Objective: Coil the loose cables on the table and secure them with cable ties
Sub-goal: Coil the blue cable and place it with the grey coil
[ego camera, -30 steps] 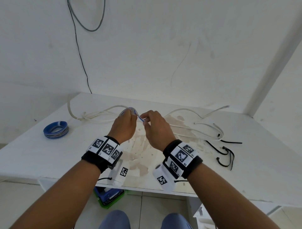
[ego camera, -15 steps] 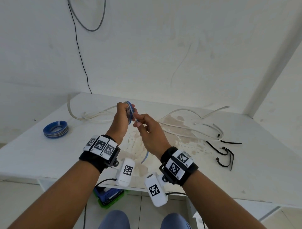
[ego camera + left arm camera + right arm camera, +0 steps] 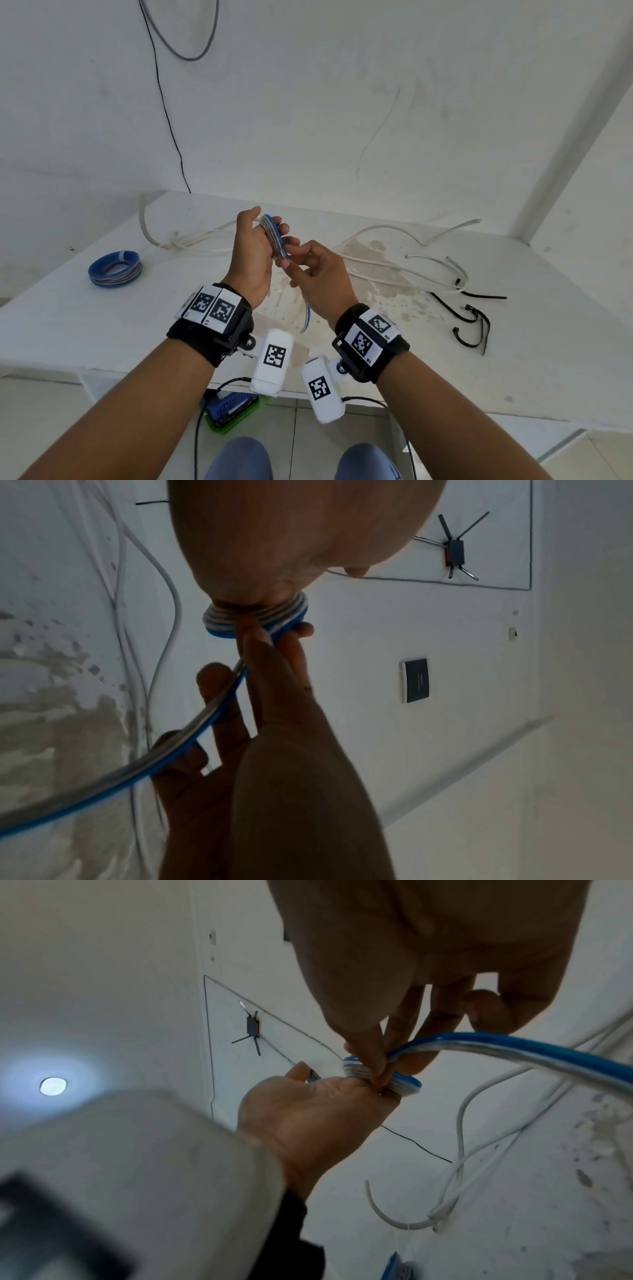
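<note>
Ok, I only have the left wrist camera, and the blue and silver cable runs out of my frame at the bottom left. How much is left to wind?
Observer: Little. In the head view the loose tail ends just below the right hand, which pinches it, and it hangs free above the table.
Operator: How is the coil held?
Observer: The left hand grips the coil on edge, between thumb and fingers.
Operator: Any ties around?
Observer: What look like black cable ties lie on the right side of the table. A finished blue coil lies at the left.
</note>
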`<state>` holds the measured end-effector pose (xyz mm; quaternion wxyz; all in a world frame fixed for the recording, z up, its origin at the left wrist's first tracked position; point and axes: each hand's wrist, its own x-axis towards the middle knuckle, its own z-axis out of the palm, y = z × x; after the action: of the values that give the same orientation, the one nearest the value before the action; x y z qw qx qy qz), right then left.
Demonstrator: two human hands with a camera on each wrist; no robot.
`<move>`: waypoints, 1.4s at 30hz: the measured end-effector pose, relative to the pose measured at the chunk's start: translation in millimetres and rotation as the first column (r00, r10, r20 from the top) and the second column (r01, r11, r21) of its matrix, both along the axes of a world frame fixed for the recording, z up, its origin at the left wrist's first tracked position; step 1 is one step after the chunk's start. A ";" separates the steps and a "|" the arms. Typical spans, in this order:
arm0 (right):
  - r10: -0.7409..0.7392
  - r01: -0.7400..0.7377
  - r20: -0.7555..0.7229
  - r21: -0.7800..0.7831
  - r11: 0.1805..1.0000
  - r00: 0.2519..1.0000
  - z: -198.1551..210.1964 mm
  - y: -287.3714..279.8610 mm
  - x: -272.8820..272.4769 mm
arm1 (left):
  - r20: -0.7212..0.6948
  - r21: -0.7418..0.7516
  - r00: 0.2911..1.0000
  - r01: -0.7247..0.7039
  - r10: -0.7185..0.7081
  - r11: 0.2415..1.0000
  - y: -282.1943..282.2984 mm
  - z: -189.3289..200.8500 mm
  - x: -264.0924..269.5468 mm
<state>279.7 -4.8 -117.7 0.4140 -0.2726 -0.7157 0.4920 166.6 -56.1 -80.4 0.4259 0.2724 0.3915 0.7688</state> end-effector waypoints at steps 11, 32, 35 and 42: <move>-0.080 0.053 0.139 0.188 0.981 0.987 10.9 9.2 11.3 | 0.049 0.039 0.995 -0.093 0.091 0.995 -1.3 10.0 -0.1; -0.022 -0.066 -0.264 -0.322 0.945 0.964 23.0 2.4 19.1 | 0.095 0.126 0.995 0.030 -0.042 0.992 -4.5 1.0 -3.1; 0.002 -0.098 -0.285 -0.322 0.942 0.959 20.4 1.9 18.5 | 0.081 0.111 0.994 0.062 -0.071 0.992 -5.0 1.8 -4.5; 0.137 -0.205 -0.241 -0.290 0.935 0.961 22.7 8.0 26.9 | -0.003 0.008 0.977 0.213 -0.213 0.977 -12.4 -1.5 -6.0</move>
<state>306.6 3.2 -95.0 0.3966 -0.2156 -0.6007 0.6598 160.6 -68.4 -81.9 0.5044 0.3155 0.3572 0.7200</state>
